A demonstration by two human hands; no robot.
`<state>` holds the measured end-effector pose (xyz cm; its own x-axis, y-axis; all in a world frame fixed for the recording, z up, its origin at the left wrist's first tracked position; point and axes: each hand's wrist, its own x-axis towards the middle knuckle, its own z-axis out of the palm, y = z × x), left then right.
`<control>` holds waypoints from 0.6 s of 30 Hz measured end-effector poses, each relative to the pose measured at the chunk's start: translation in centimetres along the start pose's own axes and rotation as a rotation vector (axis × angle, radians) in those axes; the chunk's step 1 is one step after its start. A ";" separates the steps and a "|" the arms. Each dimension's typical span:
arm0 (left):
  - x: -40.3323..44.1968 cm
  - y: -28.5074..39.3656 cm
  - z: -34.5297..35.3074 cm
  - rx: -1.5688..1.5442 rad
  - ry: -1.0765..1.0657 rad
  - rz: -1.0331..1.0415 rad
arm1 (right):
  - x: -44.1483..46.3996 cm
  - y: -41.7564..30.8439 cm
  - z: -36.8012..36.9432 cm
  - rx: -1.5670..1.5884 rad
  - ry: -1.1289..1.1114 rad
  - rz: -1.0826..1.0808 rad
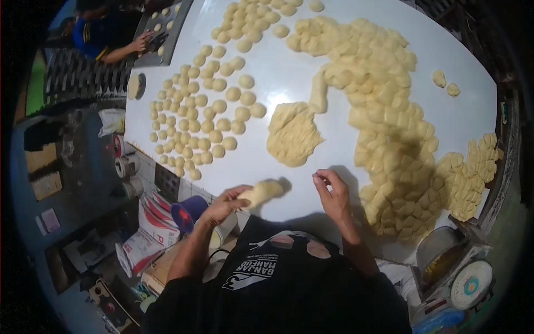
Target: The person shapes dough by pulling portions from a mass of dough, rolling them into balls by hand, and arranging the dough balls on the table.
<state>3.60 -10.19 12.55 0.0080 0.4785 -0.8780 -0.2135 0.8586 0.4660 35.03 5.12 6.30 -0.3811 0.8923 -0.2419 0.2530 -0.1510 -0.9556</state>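
My left hand (223, 205) grips one end of an elongated piece of dough (261, 193) near the table's front edge. The piece's other end points right, over the white table (300, 209). My right hand (332, 192) is raised to the right of it, thumb and fingertips pressed together; whether anything is between them is too small to tell. Beyond my hands lies a large, loose dough mass (293, 134), with a dough strip (319, 92) at its upper right. A broad pile of cut dough pieces (389, 122) spreads along the right side.
Many round dough balls (202, 114) cover the table's left part. A co-worker's hand (143, 42) is over a tray (167, 33) at the upper left. Two small dough lumps (446, 83) lie far right. A scale (471, 285) and a metal pot (436, 247) stand at the lower right.
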 end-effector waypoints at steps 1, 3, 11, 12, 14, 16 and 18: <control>-0.7 -1.6 0.7 -0.029 -0.055 0.017 | -0.9 0.9 1.5 -0.037 -0.038 0.033; 1.0 -5.5 1.0 0.038 -0.054 0.047 | -2.6 3.6 4.1 -0.114 -0.023 0.008; 3.7 -14.0 -6.3 0.935 0.164 0.785 | -9.4 4.3 12.0 -0.483 -0.396 -0.306; 4.1 -13.8 -7.1 0.906 0.163 0.802 | -10.5 4.4 13.8 -0.514 -0.404 -0.308; 3.7 -12.8 -8.1 1.076 -0.008 0.855 | -13.0 4.5 16.7 -0.605 -0.368 -0.341; 3.8 -12.9 -7.6 1.091 0.107 1.091 | -14.5 7.5 19.1 -0.598 -0.314 -0.349; 4.9 -13.6 -7.5 1.284 0.001 1.150 | -16.1 7.9 19.5 -0.569 -0.224 -0.344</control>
<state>-0.77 -20.88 1.11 0.4219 0.9048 -0.0582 0.7467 -0.3104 0.5883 25.79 -18.73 -0.63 -0.6818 0.7309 -0.0291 0.4879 0.4248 -0.7625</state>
